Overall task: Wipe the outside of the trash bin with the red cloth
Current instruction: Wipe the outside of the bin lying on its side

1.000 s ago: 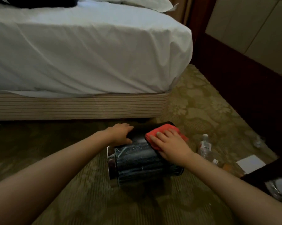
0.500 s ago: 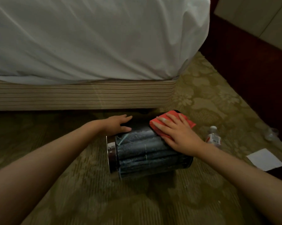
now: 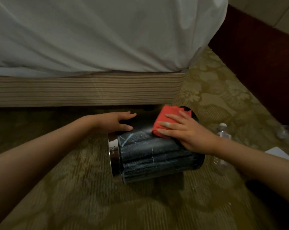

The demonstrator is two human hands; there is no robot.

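**Bin laid on its side, one hand steadying, one hand wiping**

Head view: the trash bin point(image 3: 153, 156) lay on its side on the patterned carpet point(image 3: 90, 196), just in front of the striped bed base point(image 3: 84, 88). Its shiny rim point(image 3: 113, 153) pointed to the person's left and its other end to the right. Lying down like this put the dark ribbed wall face up, likely so it could be rubbed from above instead of reached around.

The left hand point(image 3: 113, 122) rested on the upper far side of the bin near the rim end, fingers straight and loose, gripping nothing. It looked placed to keep the round body from rolling toward the bed under the wiping pressure.

The right hand point(image 3: 185, 135) lay flat on the folded red cloth point(image 3: 167, 118), fingers spread and straight, pressing it onto the bin's top side toward the right end. It pressed rather than pinched, which suited a sliding stroke along the ribs.

Pale streaks showed on the wall nearer the rim, so that part probably needed a pass yet.

A white sheet point(image 3: 107, 39) hung over the bed base. A clear bottle point(image 3: 223, 131) and a white paper point(image 3: 280, 155) lay on the carpet to the right, near the bin but apart from it.
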